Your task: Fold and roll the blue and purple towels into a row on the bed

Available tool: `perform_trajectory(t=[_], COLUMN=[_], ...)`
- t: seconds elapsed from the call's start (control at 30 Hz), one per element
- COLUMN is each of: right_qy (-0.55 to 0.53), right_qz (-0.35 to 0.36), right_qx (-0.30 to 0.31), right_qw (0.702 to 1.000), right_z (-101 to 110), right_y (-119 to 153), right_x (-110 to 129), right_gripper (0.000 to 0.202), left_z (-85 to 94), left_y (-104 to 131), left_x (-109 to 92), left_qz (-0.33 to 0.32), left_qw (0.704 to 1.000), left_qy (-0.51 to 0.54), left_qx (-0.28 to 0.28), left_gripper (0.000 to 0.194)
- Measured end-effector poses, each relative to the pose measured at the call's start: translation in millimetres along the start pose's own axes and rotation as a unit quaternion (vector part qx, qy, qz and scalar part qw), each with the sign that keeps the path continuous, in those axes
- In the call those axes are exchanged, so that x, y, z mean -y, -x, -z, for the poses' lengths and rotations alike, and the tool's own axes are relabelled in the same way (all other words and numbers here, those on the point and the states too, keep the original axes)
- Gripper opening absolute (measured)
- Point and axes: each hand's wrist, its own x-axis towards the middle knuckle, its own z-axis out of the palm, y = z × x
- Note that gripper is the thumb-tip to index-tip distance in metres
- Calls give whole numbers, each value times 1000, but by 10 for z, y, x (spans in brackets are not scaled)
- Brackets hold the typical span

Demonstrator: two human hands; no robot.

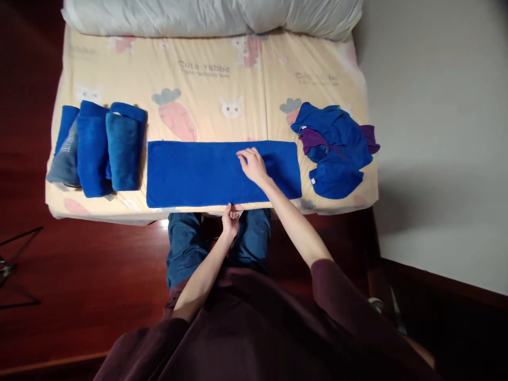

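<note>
A blue towel (190,172) lies flat as a long rectangle along the front edge of the bed. My left hand (230,221) is at the middle of its near edge, fingers curled in, pinching the hem. Over the right half of the towel is my right hand (253,165), fingers loosely stretched toward the left and nothing in them. Whether its fingertips touch the cloth is hard to see.
Several rolled or folded blue towels (93,151) stand side by side on the left of the bed (222,121). On the right lies a crumpled heap of blue cloths (337,143) with a purple piece (313,140). A white quilt (214,16) lies at the back; a wall (432,132) borders the right.
</note>
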Motion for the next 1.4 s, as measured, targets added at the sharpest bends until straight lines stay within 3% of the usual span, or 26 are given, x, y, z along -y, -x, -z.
perform_trajectory(t=[0.07, 0.17, 0.27, 0.47, 0.57, 0.83, 1.13, 1.3, 1.4], right_qy=[45, 108, 149, 167, 135, -98, -172, -209, -243], right_qz=[-4, -35, -40, -34, -64, -140, -147, -122, -96], right_qx=[40, 110, 162, 159, 152, 65, 40, 10, -22], right_qw=[998, 987, 975, 972, 977, 983, 973, 970, 965], right_z=[-157, -420, -597, -647, -584, -319, -171, 137, 480], right_y=[-493, -937, -1125, -1244, -1295, -1453, -1467, -1393, -1312], right_x=[-56, -116, -149, -210, -224, -212, -194, -30, 118], right_gripper=[28, 28, 28, 20, 15, 14, 10, 10, 12], left_z=[22, 32, 4, -85, -97, -76, -182, -269, -321], left_y=[13, 12, -11, -11, 34, 148, 266, 536, 693], left_x=[-11, -33, -44, -57, -80, -91, -184, -261, -470], left_qz=[4, 14, 23, 11, 11, 15, 8, -49, -98], left_qw=[1000, 1000, 1000, 999, 999, 1000, 1000, 996, 988], left_qy=[11, 13, 6, -8, -3, 5, 2, -69, -106], left_qx=[-2, -12, -13, -35, -40, 3, 12, 32, 54], left_gripper=[48, 47, 48, 50, 50, 40, 36, 27, 27])
